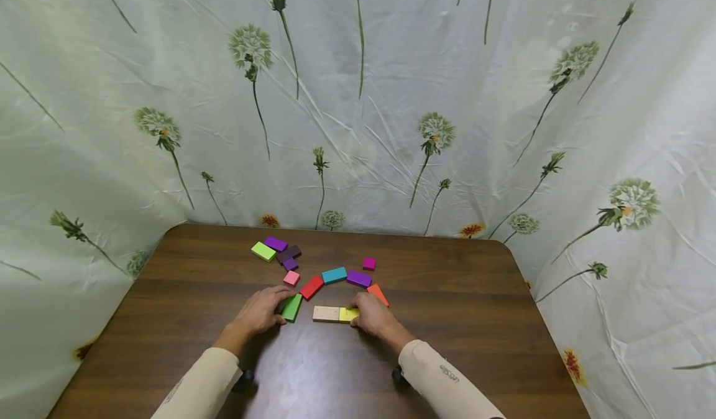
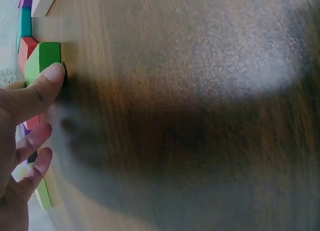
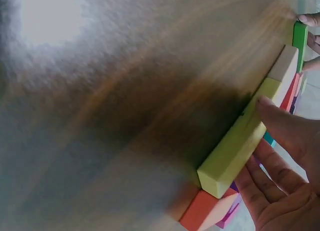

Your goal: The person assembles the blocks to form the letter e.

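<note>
In the head view, my left hand holds a green wooden block by its edges. The left wrist view shows the thumb pressed against the near end of the green block. My right hand pinches a long yellow block between thumb and fingers, covering its right part in the head view. End to end with it lies a plain wood block. Red, teal, purple and orange blocks continue from the green one in an arch around them.
Beyond my left hand lie a pink block, a lime block, a dark plum block and two more purple ones. A magenta block sits behind the arch. A flowered curtain hangs behind the brown table.
</note>
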Motion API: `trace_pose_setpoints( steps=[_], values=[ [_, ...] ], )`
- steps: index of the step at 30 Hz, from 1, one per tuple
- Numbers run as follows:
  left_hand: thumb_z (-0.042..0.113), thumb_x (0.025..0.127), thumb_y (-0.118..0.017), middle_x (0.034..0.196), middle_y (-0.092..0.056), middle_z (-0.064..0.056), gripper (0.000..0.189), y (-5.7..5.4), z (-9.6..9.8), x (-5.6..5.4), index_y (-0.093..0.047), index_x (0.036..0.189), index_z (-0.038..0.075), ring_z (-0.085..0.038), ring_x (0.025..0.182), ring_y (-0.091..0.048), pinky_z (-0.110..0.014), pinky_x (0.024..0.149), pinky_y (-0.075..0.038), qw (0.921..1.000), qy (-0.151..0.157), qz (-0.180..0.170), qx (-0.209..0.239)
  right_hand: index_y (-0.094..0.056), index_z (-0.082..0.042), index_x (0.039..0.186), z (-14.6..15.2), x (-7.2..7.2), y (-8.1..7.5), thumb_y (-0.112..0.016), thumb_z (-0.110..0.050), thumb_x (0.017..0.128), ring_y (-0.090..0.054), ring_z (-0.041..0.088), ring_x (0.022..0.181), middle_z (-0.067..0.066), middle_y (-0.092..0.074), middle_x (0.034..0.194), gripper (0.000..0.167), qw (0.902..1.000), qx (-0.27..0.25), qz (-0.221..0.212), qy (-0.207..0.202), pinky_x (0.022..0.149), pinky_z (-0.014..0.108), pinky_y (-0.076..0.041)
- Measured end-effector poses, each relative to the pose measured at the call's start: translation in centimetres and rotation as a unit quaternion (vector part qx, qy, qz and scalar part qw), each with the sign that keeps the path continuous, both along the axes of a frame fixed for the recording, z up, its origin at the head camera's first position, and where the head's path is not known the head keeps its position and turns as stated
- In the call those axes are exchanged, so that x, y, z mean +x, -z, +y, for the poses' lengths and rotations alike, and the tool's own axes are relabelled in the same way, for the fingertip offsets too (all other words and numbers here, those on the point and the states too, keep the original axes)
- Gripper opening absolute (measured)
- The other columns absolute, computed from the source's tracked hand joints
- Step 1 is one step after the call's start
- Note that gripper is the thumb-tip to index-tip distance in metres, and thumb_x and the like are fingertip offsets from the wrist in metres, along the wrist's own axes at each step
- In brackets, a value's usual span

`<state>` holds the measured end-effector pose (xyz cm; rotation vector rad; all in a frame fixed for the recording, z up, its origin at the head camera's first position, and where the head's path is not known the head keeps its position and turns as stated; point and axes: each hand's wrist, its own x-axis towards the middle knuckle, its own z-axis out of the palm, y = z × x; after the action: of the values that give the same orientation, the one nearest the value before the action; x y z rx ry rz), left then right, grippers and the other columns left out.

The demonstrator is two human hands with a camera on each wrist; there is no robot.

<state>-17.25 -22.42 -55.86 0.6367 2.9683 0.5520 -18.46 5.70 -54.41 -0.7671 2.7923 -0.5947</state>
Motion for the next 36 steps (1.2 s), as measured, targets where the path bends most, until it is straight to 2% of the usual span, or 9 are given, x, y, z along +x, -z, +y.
trace_pose_setpoints(
  steps=[3, 5, 8, 12, 17, 22, 28, 32, 36],
  values=[
    [0.011, 0.065, -0.087, 0.12, -0.062, -0.012, 0.058, 0.0, -0.1, -0.1, -0.065, 0.118, 0.005, -0.033, 0.109, -0.059, -0.051, 0.089, -0.046, 1.0, 0.0, 0.002, 0.003, -0.074, -0.007, 0.093, 0.0, -0.5, -0.3, -0.084, -0.015, 0.072, -0.058, 0.011, 0.081, 0.0, -0.066, 0.086, 0.025, 1.0, 0.003, -0.006, -0.005, 0.072, 0.027, -0.048],
    [0.011, 0.065, -0.088, 0.119, -0.063, -0.012, 0.058, 0.0, -0.1, -0.2, -0.065, 0.117, 0.005, -0.033, 0.109, -0.059, -0.051, 0.089, -0.047, 1.0, 0.005, 0.007, 0.003, -0.073, -0.007, 0.095, 0.2, -0.9, -0.7, -0.083, -0.017, 0.073, -0.058, 0.012, 0.081, 0.0, -0.064, 0.087, 0.026, 0.9999, -0.007, -0.008, 0.007, 0.072, 0.029, -0.049],
    [0.011, 0.064, -0.088, 0.12, -0.063, -0.012, 0.058, 0.0, -0.2, -0.3, -0.064, 0.117, 0.006, -0.033, 0.109, -0.059, -0.05, 0.089, -0.047, 0.9999, 0.01, 0.011, 0.004, -0.072, -0.006, 0.098, 0.9, -1.9, -1.4, -0.081, -0.019, 0.077, -0.061, 0.017, 0.084, 0.003, -0.064, 0.09, 0.027, 0.9986, -0.034, 0.004, 0.04, 0.073, 0.034, -0.051],
    [0.012, 0.064, -0.088, 0.119, -0.064, -0.012, 0.058, 0.0, -0.2, -0.4, -0.064, 0.117, 0.006, -0.033, 0.11, -0.059, -0.05, 0.09, -0.046, 0.9999, 0.012, 0.007, 0.005, -0.071, -0.003, 0.103, 2.0, -4.1, -1.9, -0.078, -0.015, 0.08, -0.061, 0.022, 0.089, 0.008, -0.065, 0.099, 0.027, 0.9931, -0.069, 0.018, 0.093, 0.078, 0.039, -0.051],
    [0.012, 0.063, -0.089, 0.119, -0.064, -0.012, 0.059, 0.0, -0.3, -0.5, -0.065, 0.116, 0.006, -0.033, 0.109, -0.059, -0.05, 0.091, -0.046, 0.9998, 0.017, 0.01, 0.008, -0.069, -0.003, 0.109, 3.3, -6.7, -1.1, -0.077, -0.008, 0.08, -0.059, 0.026, 0.096, 0.011, -0.062, 0.107, 0.03, 0.9819, -0.12, -0.01, 0.146, 0.084, 0.042, -0.049],
    [0.012, 0.063, -0.089, 0.119, -0.064, -0.012, 0.059, 0.0, -0.4, -0.3, -0.065, 0.116, 0.006, -0.033, 0.109, -0.059, -0.051, 0.09, -0.046, 0.9997, 0.02, 0.009, 0.015, -0.065, -0.001, 0.116, 3.8, -8.3, -0.1, -0.076, -0.004, 0.079, -0.057, 0.029, 0.103, 0.014, -0.06, 0.114, 0.038, 0.968, -0.16, -0.046, 0.188, 0.09, 0.045, -0.047],
    [0.013, 0.063, -0.088, 0.119, -0.064, -0.01, 0.059, -0.2, -0.5, -0.3, -0.065, 0.117, 0.007, -0.032, 0.109, -0.059, -0.05, 0.09, -0.046, 0.9997, 0.021, 0.011, 0.008, -0.065, 0.001, 0.116, 3.9, -9.5, 1.0, -0.076, -0.001, 0.079, -0.056, 0.025, 0.092, 0.014, -0.06, 0.108, 0.039, 0.9635, -0.17, -0.067, 0.196, 0.083, 0.041, -0.048],
    [0.014, 0.063, -0.089, 0.119, -0.064, -0.009, 0.059, -0.3, -0.4, -0.3, -0.066, 0.117, 0.006, -0.032, 0.108, -0.059, -0.049, 0.089, -0.047, 0.9996, 0.022, 0.017, 0.0, -0.065, 0.002, 0.116, 3.7, -9.8, 1.3, -0.075, 0.002, 0.079, -0.056, 0.025, 0.091, 0.015, -0.061, 0.106, 0.038, 0.9585, -0.18, -0.082, 0.205, 0.082, 0.04, -0.049],
    [0.015, 0.064, -0.088, 0.119, -0.064, -0.009, 0.058, -0.3, -0.4, -0.2, -0.066, 0.117, 0.006, -0.032, 0.107, -0.059, -0.049, 0.089, -0.047, 0.9997, 0.021, 0.01, -0.004, -0.066, 0.003, 0.114, 3.3, -9.9, 1.4, -0.074, 0.002, 0.079, -0.058, 0.025, 0.091, 0.016, -0.063, 0.106, 0.036, 0.9593, -0.177, -0.086, 0.203, 0.081, 0.039, -0.05]
  ],
)
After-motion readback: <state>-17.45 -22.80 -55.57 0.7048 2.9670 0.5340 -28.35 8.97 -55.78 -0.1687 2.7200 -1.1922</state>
